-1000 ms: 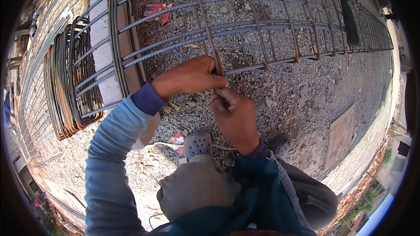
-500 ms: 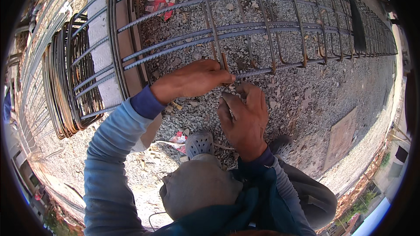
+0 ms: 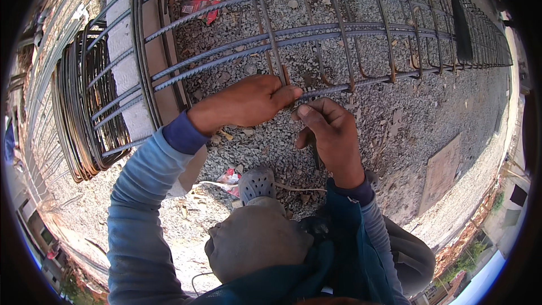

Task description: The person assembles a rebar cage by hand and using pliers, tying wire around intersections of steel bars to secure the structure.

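Observation:
My left hand (image 3: pixel 248 101) is closed around the lower long ribbed bar of a rebar cage, where a stirrup (image 3: pixel 271 39) meets it. Its thumb lies along the joint, and the fingers hide most of that corner. Just right of it and slightly lower, my right hand (image 3: pixel 337 138) pinches thumb against fingertips close to the bar (image 3: pixel 333 88). Whatever is in that pinch is too small to make out. Below its curled fingers a narrow dark piece shows, its kind unclear.
Bundled stirrups (image 3: pixel 84 101) hang around the bars at the left, beside a pale concrete block (image 3: pixel 119 39). Gravel covers the ground, with red wrappers (image 3: pixel 201 7) and a flat board (image 3: pixel 440 174). A dark upright strip (image 3: pixel 458 17) crosses the cage. My clog (image 3: pixel 257 183) is below my hands.
My right hand has shifted a little right and turned, its thumb now pressed to the fingertips near the bar. My left hand stays at the joint.

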The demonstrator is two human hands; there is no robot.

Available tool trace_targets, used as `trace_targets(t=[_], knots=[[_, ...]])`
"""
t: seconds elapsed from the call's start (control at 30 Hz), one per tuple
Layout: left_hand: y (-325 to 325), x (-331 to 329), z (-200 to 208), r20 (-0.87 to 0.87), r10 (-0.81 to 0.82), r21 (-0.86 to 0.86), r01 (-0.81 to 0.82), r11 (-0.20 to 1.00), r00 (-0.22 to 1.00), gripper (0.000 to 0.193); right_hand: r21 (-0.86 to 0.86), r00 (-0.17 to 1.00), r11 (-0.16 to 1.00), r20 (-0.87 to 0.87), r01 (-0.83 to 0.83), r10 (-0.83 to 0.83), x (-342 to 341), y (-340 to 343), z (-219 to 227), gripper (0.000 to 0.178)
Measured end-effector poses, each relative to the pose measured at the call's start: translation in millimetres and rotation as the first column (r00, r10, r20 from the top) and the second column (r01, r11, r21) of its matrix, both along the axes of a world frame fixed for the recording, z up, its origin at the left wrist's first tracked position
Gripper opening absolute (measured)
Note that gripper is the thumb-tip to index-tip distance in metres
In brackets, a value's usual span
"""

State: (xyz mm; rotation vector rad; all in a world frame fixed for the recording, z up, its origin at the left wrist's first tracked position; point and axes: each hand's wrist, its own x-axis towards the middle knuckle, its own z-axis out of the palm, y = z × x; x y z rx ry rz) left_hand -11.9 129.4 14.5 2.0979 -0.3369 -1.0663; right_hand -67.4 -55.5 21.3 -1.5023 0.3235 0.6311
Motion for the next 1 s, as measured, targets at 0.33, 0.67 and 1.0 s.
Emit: trace_targets(t=[0.33,0.67,1.0], knots=[[4.9,-8.1,-16.8,0.063,0.034,-0.075,-0.029,0.997,0.997,0.044,0.597,0.837,0.765,-0.528,0.242,0.147,-39.5,-16.3,-47.7,0.029],[7.6,-7.7,-19.6,-0.018,0.111,-0.136,-0.113,0.984,0.994,0.065,-0.871,0.894,0.484,0.147,-0.085,0.423,-103.4,-59.2,-127.4,0.06],[3.6,-6.2,-2.9,-0.055,0.145,-0.052,-0.148,0.988,0.988,0.061,-0.881,0.899,0.449,0.068,-0.149,0.432,-84.4,-94.7,-151.9,0.043]])
